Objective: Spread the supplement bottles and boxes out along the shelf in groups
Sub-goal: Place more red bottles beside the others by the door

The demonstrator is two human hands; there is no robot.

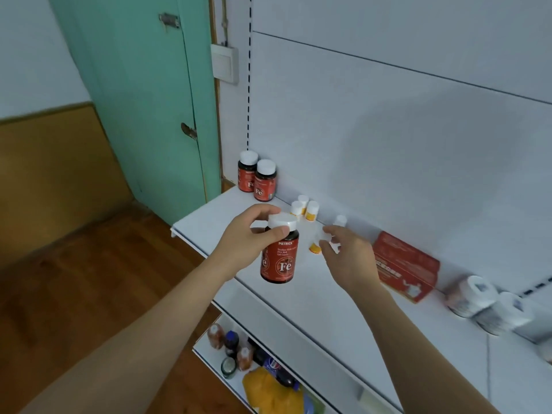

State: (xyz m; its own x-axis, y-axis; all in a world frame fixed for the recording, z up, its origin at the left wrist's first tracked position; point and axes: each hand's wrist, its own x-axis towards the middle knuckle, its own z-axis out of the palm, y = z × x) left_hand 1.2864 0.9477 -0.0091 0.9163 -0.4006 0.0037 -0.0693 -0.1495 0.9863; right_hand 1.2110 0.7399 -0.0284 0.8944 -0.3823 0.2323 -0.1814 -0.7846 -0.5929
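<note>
A green door (140,109) stands left of the white shelf (209,222). Two red Fe bottles (257,180) sit at its back left corner. The left hand (248,240) grips a third Fe bottle (280,253) by its white cap, above the shelf. Three small yellow bottles (304,207) stand behind. The right hand (348,255) pinches another small bottle (316,245). Further right lie a red box (406,265) and blurred white-capped jars (484,303).

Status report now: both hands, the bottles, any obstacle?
Left hand grips red Fe bottle by its cap, above shelf. Right hand pinches small yellow bottle. Two Fe bottles grouped at far left. Path clear.
</note>
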